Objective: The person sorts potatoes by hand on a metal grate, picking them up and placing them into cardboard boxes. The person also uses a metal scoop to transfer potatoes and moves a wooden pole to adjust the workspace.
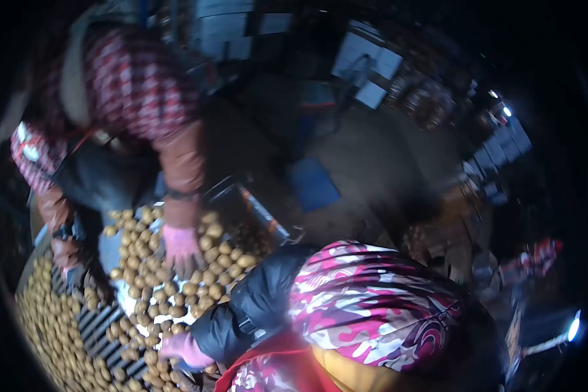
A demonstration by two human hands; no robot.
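My right hand, in a pink glove, reaches in from the lower right under a black oversleeve and a pink camouflage sleeve. It is down among round brown potatoes, fingertips right at them. The fingers are blurred and partly hidden, so I cannot tell whether they grip one. My left hand is not in view. Potatoes lie over a white surface and beside it on dark slats. A co-worker's pink-gloved hand rests on the potatoes across from mine.
A co-worker in a checked shirt leans over the potatoes from the far left. A metal-edged frame borders the pile. On the floor lies a blue mat. White boxes stand at the back, and another person's red sleeve shows far right.
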